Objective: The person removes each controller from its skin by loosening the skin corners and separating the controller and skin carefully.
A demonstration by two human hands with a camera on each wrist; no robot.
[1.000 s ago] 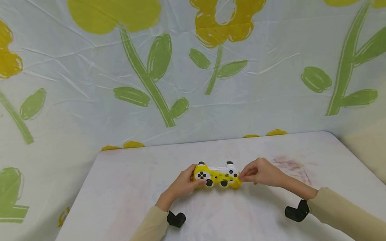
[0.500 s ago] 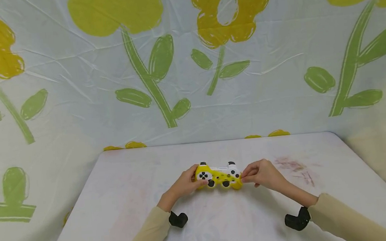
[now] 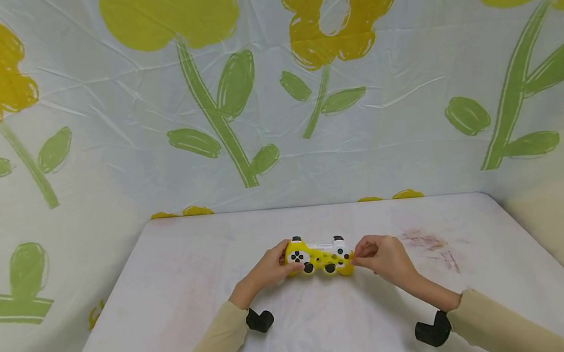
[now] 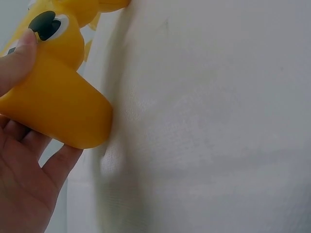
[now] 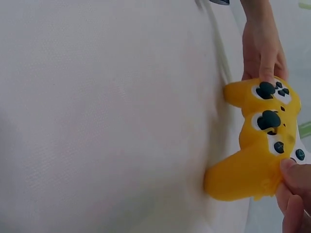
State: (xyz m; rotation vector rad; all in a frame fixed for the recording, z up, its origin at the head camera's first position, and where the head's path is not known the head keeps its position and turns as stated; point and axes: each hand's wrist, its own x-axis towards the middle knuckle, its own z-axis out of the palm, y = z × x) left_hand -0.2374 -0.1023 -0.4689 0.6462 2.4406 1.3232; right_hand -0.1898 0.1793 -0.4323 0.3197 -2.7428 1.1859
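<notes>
Surroundings first: a white table with rounded far corners, enclosed behind and on both sides by a pale sheet printed with yellow flowers and green stems. A faint reddish smear marks the tabletop just right of centre, near the right hand. No other loose article lies between the hands and the object.

One game controller, yellow with white patches and black sticks and buttons, sits at the middle of the table, held between both hands with its grips pointing toward the person. Whether its underside touches the table cannot be told from the head view; in the wrist views the grip ends lie against or just above the surface.

Left hand: fingers curled round the controller's left grip, the palm and fingers cupping it from beneath in the left wrist view, the thumb lying on its face beside a stick.

Right hand: fingertips bunched and pinching the edge of the controller's right grip, seen at the frame corner in the right wrist view.

Count: one controller, two hands, two beige sleeves, two black wrist-mounted units, left and right.
</notes>
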